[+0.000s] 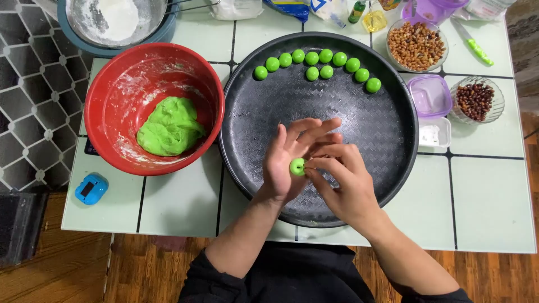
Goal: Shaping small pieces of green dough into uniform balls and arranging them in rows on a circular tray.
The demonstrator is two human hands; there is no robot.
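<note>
Two hands are working over the big round black tray, which is taking up the middle of the pale tiled table; I am watching from the head camera. Left of the tray, the red bowl is holding a lump of green dough, its walls streaked with flour. Beyond it, a metal bowl of white flour is sitting at the table's far edge. Wooden floor is showing at the near side and patterned tile at the left.

Ten finished green balls are lying in an arc along the tray's far rim. To the right, a glass bowl of peanuts and a smaller dish of dark red beans are standing near a lilac lidded box. A blue timer is resting at the near left.

My left hand is lying open, palm cupped, cradling one small green dough ball just above the tray's near half. My right hand is curling in, fingertips pinching at the ball's top.

Judgement: the ball is looking soft, light and easily dented, possibly tacky; I am supporting it from beneath in the palm and touching only lightly with fingertips
</note>
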